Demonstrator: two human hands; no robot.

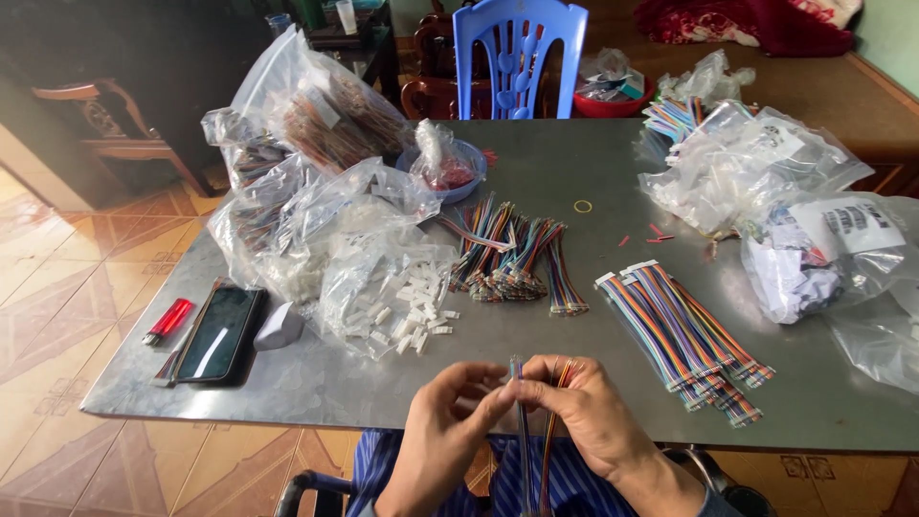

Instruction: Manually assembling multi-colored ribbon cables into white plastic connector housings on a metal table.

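The rainbow ribbon cables (536,440) hang from both hands at the near edge of the table (613,172), their upper ends pinched up by the fingertips and their lengths trailing down over the person's lap. The right hand (589,416) has its fingers (550,375) curled shut round two thin strands, thumb pressed against them. The left hand (445,421) meets it from the side, its fingers (483,394) nearly closed and pinching at the tip of the same strands; whether a small part sits between those fingertips I cannot tell.

The likely trouble is a slip: the strands are thin and held only at their tops, so a loosened pinch could let one slide to the floor. The loose white plastic connector housings (412,311) spilling from the clear bag (335,258) lie close to the table's front, and a sweeping wrist could scatter them. The sorted cable bundle (684,340) to the right and the heap of cables (512,258) in the middle could tangle if dragged. A phone (218,335) and red lighter (168,321) rest near the left edge.
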